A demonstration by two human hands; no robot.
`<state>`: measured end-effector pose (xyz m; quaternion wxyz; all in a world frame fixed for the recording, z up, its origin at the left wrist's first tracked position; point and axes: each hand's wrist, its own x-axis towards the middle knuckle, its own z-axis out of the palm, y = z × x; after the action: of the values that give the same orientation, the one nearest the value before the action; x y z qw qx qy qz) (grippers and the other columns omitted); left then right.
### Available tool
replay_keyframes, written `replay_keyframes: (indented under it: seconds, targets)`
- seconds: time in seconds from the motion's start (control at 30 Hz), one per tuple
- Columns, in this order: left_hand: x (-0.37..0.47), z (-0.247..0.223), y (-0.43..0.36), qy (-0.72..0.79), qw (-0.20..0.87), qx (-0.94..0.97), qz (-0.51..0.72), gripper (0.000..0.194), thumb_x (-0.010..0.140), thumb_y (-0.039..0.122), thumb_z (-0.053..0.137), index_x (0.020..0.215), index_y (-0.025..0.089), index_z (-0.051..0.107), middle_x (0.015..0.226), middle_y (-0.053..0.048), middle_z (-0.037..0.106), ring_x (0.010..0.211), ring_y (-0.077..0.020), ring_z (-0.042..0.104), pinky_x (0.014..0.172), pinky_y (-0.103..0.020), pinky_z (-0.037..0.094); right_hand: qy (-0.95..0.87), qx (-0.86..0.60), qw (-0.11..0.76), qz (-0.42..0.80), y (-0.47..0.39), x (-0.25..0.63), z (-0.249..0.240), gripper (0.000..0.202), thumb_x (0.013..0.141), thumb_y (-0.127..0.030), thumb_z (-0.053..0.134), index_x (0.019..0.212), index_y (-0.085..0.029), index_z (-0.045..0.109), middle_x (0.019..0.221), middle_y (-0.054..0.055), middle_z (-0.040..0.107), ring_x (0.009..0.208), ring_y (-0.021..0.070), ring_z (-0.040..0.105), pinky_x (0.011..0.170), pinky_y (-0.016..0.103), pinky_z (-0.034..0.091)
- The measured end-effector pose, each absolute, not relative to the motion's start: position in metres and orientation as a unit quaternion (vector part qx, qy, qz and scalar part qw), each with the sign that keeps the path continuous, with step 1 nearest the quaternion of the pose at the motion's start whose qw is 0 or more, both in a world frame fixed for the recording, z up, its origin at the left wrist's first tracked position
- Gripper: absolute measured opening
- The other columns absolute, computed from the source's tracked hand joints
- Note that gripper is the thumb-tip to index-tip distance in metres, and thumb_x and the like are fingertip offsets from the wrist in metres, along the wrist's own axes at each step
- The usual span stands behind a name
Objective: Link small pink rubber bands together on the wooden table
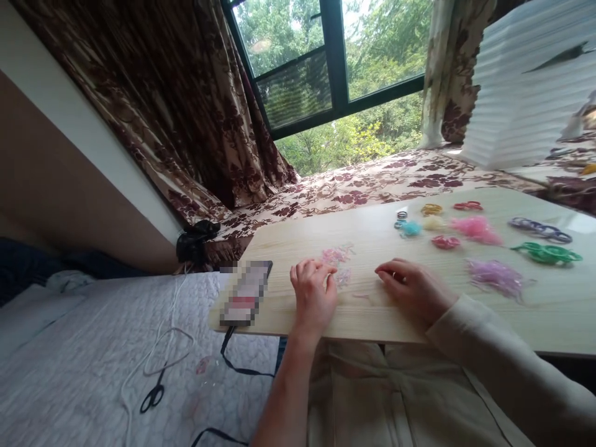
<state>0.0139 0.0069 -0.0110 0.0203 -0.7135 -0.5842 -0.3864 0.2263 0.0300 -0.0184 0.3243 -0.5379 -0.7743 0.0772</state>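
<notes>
My left hand [315, 292] rests on the pale wooden table at the near edge of a loose pile of small pastel bands [339, 253]. Its fingers are bent and a little apart, with the thumb apart from them; nothing shows in it. To the right, my right hand [412, 290] lies low over the table, thumb and fingers drawn together and pointing left. Whatever may be between those fingertips is too small to make out. A thin pink strip [361, 296] lies on the table between the two hands.
On the table's [288, 239] right side are a purple bundle [498, 277], a pink bundle [477, 230], green bands [549, 252], dark bands [540, 229] and smaller clusters. A phone [245, 293] with a cable lies left. Scissors [153, 397] lie on the bed.
</notes>
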Motion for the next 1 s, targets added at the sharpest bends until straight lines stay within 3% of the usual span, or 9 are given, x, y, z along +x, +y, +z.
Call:
replay_keyframes:
  seconds: [0.33,0.5,0.63,1.0]
  targets:
    - [0.015,-0.013,0.001,-0.561,-0.006,-0.737,-0.377,0.027,0.077,0.002,0.055,0.081,0.023,0.071,0.105,-0.005,0.065,0.118,-0.0256,0.052,0.110,-0.053,0.034,-0.778,-0.536,0.322,0.059,0.027,0.225,-0.021,0.027,0.088,-0.030,0.048,0.086,-0.022,0.074,0.085,0.005,0.072,0.069,0.0157,0.065,0.062,0.028,0.043]
    - [0.018,-0.010,-0.004,-0.514,-0.031,-0.775,-0.366,0.013,0.076,0.014,0.066,0.084,0.024,0.070,0.108,-0.004,0.064,0.121,-0.0261,0.051,0.116,-0.056,0.025,-0.778,-0.540,0.317,0.060,0.025,0.225,-0.019,0.026,0.088,-0.030,0.049,0.086,-0.021,0.074,0.083,0.005,0.071,0.065,0.0149,0.063,0.060,0.028,0.041]
    - [0.020,-0.010,-0.005,-0.501,-0.052,-0.794,-0.340,0.006,0.077,0.020,0.069,0.081,0.025,0.069,0.106,-0.003,0.065,0.122,-0.0255,0.051,0.117,-0.056,0.023,-0.776,-0.543,0.316,0.062,0.024,0.224,-0.018,0.026,0.087,-0.030,0.049,0.087,-0.021,0.074,0.082,0.005,0.070,0.066,0.0152,0.062,0.060,0.028,0.041]
    - [0.019,-0.010,-0.002,-0.492,-0.073,-0.811,-0.307,0.008,0.085,0.017,0.062,0.081,0.023,0.062,0.108,-0.002,0.066,0.128,-0.0238,0.047,0.119,-0.058,0.014,-0.790,-0.507,0.337,0.074,0.022,0.224,-0.016,0.026,0.088,-0.032,0.049,0.083,-0.022,0.072,0.076,0.002,0.066,0.057,0.0116,0.056,0.055,0.026,0.038]
